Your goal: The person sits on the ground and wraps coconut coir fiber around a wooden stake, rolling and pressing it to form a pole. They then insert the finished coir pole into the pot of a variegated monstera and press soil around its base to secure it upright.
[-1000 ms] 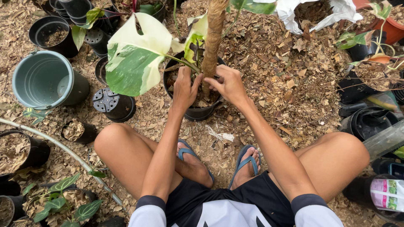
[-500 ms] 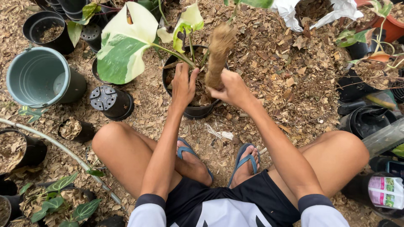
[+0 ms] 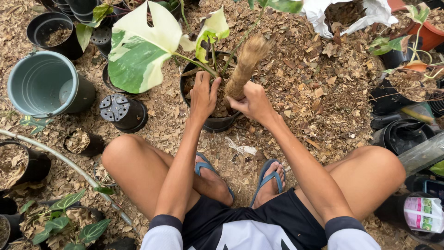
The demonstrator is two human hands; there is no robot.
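Note:
I squat over a black plastic pot [image 3: 217, 124] that holds a plant with big green-and-white leaves [image 3: 138, 51] and a brown fibre-wrapped pole [image 3: 246, 62]. My right hand [image 3: 252, 103] grips the pole near its base, and the pole tilts toward the upper right. My left hand [image 3: 203, 95] lies flat on the dry mulch inside the pot, fingers spread, beside the plant's stems [image 3: 199, 65].
A grey-green bucket [image 3: 39, 85] stands at the left. An upturned black pot [image 3: 122, 112] lies near my left knee. Several black pots ring the spot on both sides. A thin hose [image 3: 69, 166] crosses lower left. A white bag [image 3: 351, 16] of mulch sits at the top right.
The view has shifted, so the pot sits lower and closer. The pole has tipped from nearly upright to leaning right. Both hands stay at the pot.

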